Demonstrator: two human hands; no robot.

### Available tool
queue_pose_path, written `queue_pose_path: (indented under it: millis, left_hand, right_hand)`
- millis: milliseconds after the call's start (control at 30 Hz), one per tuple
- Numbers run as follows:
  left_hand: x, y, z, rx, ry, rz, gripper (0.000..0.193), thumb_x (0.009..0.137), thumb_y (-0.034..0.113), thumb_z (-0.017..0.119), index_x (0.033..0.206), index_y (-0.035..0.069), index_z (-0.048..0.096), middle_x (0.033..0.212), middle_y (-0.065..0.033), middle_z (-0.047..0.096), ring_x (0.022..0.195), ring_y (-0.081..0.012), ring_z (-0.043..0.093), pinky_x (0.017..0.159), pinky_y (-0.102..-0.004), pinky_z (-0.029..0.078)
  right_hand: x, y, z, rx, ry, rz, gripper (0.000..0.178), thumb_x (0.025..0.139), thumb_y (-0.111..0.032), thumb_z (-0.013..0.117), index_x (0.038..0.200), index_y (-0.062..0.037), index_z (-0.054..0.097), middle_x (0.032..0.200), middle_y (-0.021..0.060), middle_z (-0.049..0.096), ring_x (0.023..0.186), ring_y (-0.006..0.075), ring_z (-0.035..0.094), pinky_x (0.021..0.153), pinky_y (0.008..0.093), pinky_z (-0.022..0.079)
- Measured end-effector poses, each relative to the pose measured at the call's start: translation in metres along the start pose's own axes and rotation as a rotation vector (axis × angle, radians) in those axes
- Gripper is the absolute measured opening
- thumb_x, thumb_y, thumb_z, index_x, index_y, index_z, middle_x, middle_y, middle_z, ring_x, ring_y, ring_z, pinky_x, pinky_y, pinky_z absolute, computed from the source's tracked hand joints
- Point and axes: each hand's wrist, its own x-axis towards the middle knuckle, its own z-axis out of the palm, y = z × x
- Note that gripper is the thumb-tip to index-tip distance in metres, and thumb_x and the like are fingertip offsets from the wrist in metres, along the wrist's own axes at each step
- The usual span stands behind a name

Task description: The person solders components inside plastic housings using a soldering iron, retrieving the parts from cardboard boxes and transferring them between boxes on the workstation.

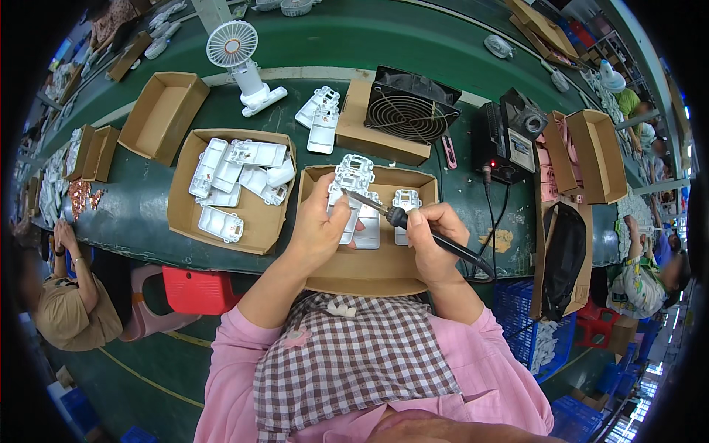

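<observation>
My left hand (317,227) grips a white plastic housing (354,171) above the front cardboard box (354,275). My right hand (437,238) is closed round the dark handle of a soldering iron (396,216); its metal tip points left and meets or nearly meets the housing's lower part. Whether it touches, I cannot tell. A few more white housings (405,199) lie in that box beneath my hands. In the cardboard box to the left (179,214) several white housings (258,153) are heaped. Two or so white pieces (323,127) rest on the table behind.
A white handheld fan (233,52) stands at the back left, by an empty cardboard box (159,111). A black cooling fan (412,107) and a black soldering station (506,140) with a cord stand behind. Tweezers (449,151) lie between them. Co-workers (77,295) sit on either side.
</observation>
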Motion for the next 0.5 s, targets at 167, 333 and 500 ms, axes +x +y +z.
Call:
queue_pose_path:
  millis: [167,333,500]
  left_hand:
    - [0.002,0.002,-0.001,-0.176,0.002,-0.089,0.029,0.095,0.009,0.042,0.122,0.000,0.040,0.097,-0.0094,0.059,0.069,-0.0127,0.063,0.052,-0.0251,0.055]
    - [0.008,-0.021,-0.004,-0.010,0.024,0.050,0.029,0.092,0.009,0.048,0.119,0.000,0.042,0.102,-0.0087,0.059,0.075,-0.0117,0.062,0.064,-0.0246,0.053]
    - [0.011,-0.016,-0.002,-0.007,0.047,0.065,0.021,0.097,0.015,0.048,0.112,0.000,0.049,0.094,-0.0062,0.061,0.078,-0.0099,0.061,0.069,-0.0227,0.051]
  right_hand:
    - [-0.004,0.006,-0.003,0.086,0.123,-0.080,0.012,0.087,-0.009,0.063,0.083,-0.0015,0.055,0.071,0.0037,0.059,0.060,0.0056,0.052,0.053,0.0212,0.042]
    - [-0.006,0.004,-0.003,0.056,0.123,-0.138,0.013,0.087,-0.009,0.064,0.084,-0.0007,0.054,0.072,0.0034,0.059,0.059,0.0054,0.052,0.052,0.0209,0.041]
    - [-0.001,0.000,0.001,0.039,0.123,-0.095,0.012,0.087,-0.008,0.064,0.083,-0.0006,0.055,0.069,0.0018,0.059,0.058,0.0044,0.051,0.052,0.0198,0.040]
